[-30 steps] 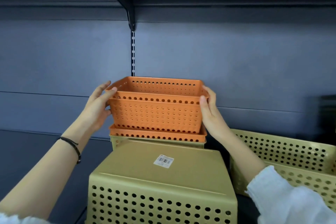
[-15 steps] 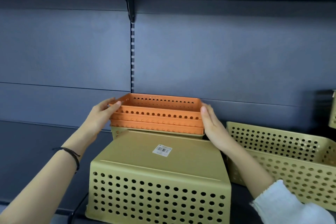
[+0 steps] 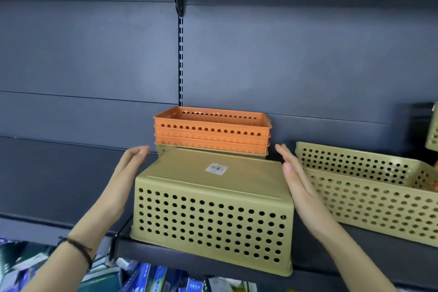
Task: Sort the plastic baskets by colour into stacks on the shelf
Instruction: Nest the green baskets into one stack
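Both hands, left hand (image 3: 129, 173) and right hand (image 3: 296, 180), spread flat and empty, flank the upturned gold basket (image 3: 213, 206).

Behind it, towards the shelf (image 3: 315, 258) back, the orange baskets (image 3: 212, 130) sit nested by colour on a gold one; another gold basket (image 3: 369, 199) waits right.

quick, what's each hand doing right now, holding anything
Left hand: open, holding nothing, beside the orange baskets.
Right hand: open, holding nothing, on the stack's other side.
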`<state>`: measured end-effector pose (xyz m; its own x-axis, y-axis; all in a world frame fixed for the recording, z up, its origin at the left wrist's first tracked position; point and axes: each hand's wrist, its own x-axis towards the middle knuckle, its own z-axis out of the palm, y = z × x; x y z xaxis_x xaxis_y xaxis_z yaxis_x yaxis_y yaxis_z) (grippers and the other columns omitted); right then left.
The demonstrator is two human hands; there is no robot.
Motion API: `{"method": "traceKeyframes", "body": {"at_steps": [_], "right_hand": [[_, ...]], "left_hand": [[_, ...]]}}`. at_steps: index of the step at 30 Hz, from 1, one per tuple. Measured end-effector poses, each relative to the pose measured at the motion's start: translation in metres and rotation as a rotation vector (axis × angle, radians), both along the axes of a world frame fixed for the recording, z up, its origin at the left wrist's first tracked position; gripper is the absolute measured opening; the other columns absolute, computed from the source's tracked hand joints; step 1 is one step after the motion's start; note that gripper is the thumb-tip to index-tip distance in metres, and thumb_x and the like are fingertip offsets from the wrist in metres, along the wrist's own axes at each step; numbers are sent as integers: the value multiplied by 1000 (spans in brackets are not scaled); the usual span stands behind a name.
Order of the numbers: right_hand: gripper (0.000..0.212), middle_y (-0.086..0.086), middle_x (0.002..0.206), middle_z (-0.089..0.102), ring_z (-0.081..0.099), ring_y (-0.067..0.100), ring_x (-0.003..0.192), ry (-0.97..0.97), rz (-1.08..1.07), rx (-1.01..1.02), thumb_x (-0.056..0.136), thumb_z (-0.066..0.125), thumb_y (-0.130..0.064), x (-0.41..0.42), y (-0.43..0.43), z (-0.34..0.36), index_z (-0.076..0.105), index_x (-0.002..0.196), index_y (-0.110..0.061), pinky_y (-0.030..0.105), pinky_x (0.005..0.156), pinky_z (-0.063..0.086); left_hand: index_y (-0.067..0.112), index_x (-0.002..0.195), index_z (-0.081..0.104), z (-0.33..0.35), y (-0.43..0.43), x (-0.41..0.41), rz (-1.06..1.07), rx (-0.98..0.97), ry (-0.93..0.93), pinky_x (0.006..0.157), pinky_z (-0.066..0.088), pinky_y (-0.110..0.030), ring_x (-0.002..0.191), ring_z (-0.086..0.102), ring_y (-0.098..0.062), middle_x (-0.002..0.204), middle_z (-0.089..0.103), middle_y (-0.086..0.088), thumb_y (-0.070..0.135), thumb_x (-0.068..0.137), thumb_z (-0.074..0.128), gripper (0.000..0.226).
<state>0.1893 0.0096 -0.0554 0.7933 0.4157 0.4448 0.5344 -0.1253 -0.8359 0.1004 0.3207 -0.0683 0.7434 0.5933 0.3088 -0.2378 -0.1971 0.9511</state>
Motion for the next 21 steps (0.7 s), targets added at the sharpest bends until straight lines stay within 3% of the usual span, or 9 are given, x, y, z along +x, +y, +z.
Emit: {"method": "traceKeyframes", "body": {"at_steps": [4, 6, 8, 10, 12, 14, 16, 18, 21], "right_hand": [[82, -37, 145, 22, 15, -27, 128, 33, 7, 22, 70, 22, -90, -9, -8, -25, 26, 142, -50, 16, 107, 15], [95, -32, 139, 28, 27, -30, 119, 24, -32, 87, 61, 25, -95, -9, -5, -34, 28, 139, -40, 7, 101, 24], [75, -9, 132, 41, 42, -30, 101, 34, -110, 228, 70, 41, -80, -8, 5, -30, 40, 121, -25, 11, 95, 35], [32, 15, 123, 49, 53, -16, 92, 28, -110, 340, 80, 52, -43, -10, 3, -21, 48, 98, -16, 34, 103, 38], [35, 16, 118, 51, 54, 3, 100, 48, -121, 385, 86, 45, -39, -12, 7, 1, 47, 102, -9, 43, 101, 41], [58, 7, 121, 57, 57, 14, 106, 148, -91, 377, 88, 27, -64, -10, 2, 18, 43, 119, -18, 32, 84, 48], [49, -6, 94, 73, 68, 11, 87, 235, -60, 405, 92, 17, -65, -7, -8, 36, 50, 108, -33, 28, 65, 53], [49, -8, 73, 74, 72, 12, 69, 299, -64, 466, 92, 19, -66, 6, -17, 55, 55, 94, -32, 30, 59, 55], [58, 0, 70, 76, 73, 18, 60, 445, -157, 471, 88, 25, -73, 19, -30, 78, 63, 96, -30, 34, 56, 56]], "left_hand": [[32, 102, 60, -7, -29, -17, -72, -90, -13, 78, 47, -32, 85, 68, -5, 93, 75, 16, 50, 99, 28, 37], [29, 93, 59, -10, -36, -21, -42, -85, 8, 71, 46, -34, 71, 68, -10, 72, 75, 13, 56, 97, 22, 46], [26, 90, 57, -8, -41, -24, -2, -116, 21, 68, 47, -35, 65, 68, -14, 65, 74, 5, 62, 95, 19, 53], [24, 94, 57, -1, -40, -25, 7, -124, 42, 63, 51, -34, 58, 71, -10, 72, 75, -3, 65, 93, 16, 58], [24, 97, 58, 17, -40, -26, -39, -106, 18, 55, 56, -28, 60, 72, -8, 77, 76, -4, 66, 92, 13, 61], [24, 101, 55, 41, -40, -25, -57, -45, -24, 68, 56, -27, 73, 71, -4, 99, 75, -4, 59, 94, 11, 57], [27, 103, 49, 58, -36, -29, -81, 40, -91, 81, 47, -29, 78, 64, 4, 123, 64, -7, 55, 99, 17, 43], [37, 111, 53, 69, -33, -30, -269, 162, -107, 72, 54, -24, 82, 68, 4, 110, 72, 14, 88, 69, 37, 68], [63, 116, 57, 69, -28, -33, -459, 327, -105, 79, 54, -19, 105, 66, 3, 116, 67, 30, 99, 40, 47, 84]]}}
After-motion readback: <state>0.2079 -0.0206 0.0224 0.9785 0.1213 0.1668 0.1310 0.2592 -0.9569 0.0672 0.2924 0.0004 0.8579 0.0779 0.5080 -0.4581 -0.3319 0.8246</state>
